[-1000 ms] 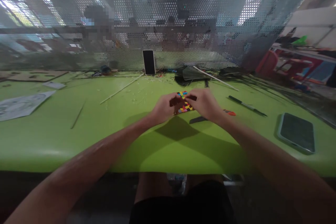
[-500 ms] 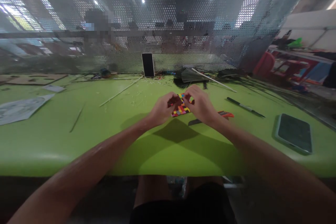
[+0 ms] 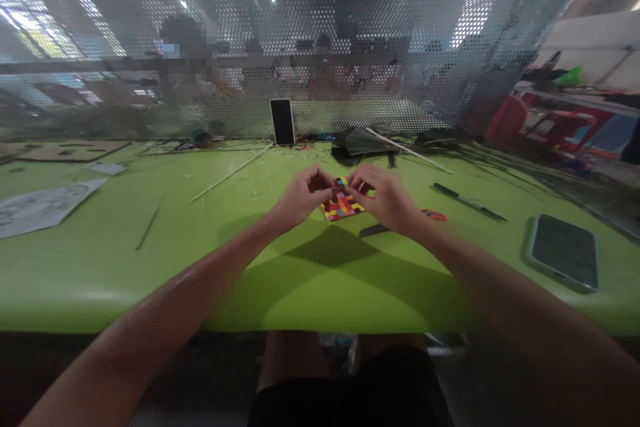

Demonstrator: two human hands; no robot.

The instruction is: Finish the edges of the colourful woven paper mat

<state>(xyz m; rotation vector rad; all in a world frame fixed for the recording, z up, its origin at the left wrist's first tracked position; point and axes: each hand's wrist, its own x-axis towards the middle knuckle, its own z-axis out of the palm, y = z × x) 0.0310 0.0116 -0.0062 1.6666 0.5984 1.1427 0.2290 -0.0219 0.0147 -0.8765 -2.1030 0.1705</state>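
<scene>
Green tabletop [image 3: 125, 280], left grip [image 3: 299, 197], right grip [image 3: 386, 197], both at multicoloured checkered piece [image 3: 342, 208]

A smooth green bench [image 3: 175, 300] with a rounded near edge carries everything. Midway across lies a multicoloured checked piece [image 3: 341, 210], partly covered. A phone [image 3: 564, 252] lies near the right edge, with a black pen-like tool [image 3: 469, 201] farther in. Toward the left edge are a printed sheet [image 3: 50, 207], a small paper [image 3: 105, 167] and a cutout board [image 3: 65, 151]. A thin stick [image 3: 150, 223] lies inward of the sheet. Along the far edge, a dark-screened device [image 3: 283, 122] stands upright, well left of a bundle of strips [image 3: 369, 142].
</scene>
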